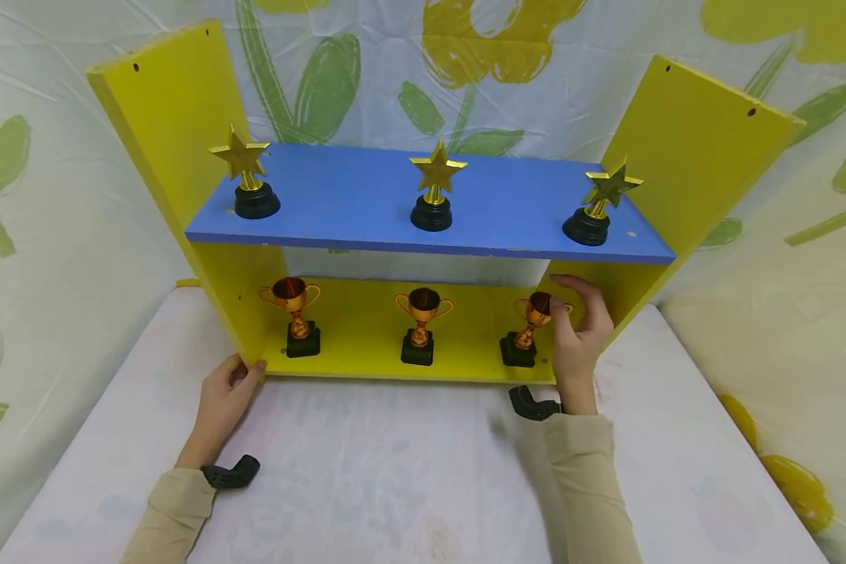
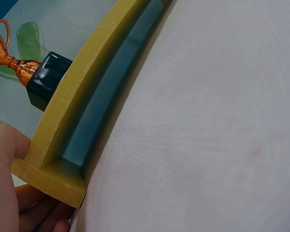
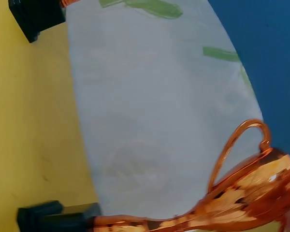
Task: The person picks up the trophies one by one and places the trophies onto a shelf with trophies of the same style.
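Observation:
My left hand [image 1: 223, 395] grips the lower front left corner of the yellow shelf unit [image 2: 63, 101], thumb on its near side and fingers curled round the foot. My right hand [image 1: 580, 337] reaches into the lower level, thumb and forefinger spread apart at the bowl of the right bronze cup trophy [image 1: 533, 312]. In the right wrist view, fingertips show at the edge beside this cup trophy [image 3: 246, 193]. Its black base rests on the yellow bottom board. Further left on that board stand the middle cup trophy [image 1: 421, 317] and the left cup trophy [image 1: 296, 313].
On the blue shelf [image 1: 352, 184] above stand a left star trophy [image 1: 251, 192], a middle star trophy [image 1: 433, 192] and a right star trophy [image 1: 595, 207]. Tall yellow side panels [image 1: 691, 141] flank both levels. Flower-patterned cloth [image 1: 374, 63] hangs behind, and a white cloth [image 1: 381, 470] covers the table.

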Available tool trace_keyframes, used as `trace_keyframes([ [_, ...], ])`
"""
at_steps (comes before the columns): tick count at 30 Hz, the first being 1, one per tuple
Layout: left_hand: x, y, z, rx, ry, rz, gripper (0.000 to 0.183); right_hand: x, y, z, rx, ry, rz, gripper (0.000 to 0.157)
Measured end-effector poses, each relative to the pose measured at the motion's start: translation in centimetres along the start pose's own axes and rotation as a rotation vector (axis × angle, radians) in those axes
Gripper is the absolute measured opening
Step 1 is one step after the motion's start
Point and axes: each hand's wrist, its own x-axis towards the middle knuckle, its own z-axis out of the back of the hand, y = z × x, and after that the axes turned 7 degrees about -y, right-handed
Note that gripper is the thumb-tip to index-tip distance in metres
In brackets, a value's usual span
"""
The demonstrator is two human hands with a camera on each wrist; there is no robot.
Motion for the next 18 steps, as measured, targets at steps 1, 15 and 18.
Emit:
trace_keyframes([
  [1, 0.0, 0.1, 0.0, 0.001, -0.001, 0.000, 0.045, 0.1, 0.6, -0.2, -0.028, -0.001, 0.028, 0.026],
  [15, -0.1, 0.0, -0.2, -0.004, -0.024, 0.005, 0.040, 1.1, 4.5, -1.2, -0.144, 0.035, 0.189, 0.022],
  [18, -0.1, 0.0, -0.2, 0.001, -0.033, 0.004, 0.037, 1.2, 4.3, -1.0, -0.144, 0.030, 0.200, 0.022],
])
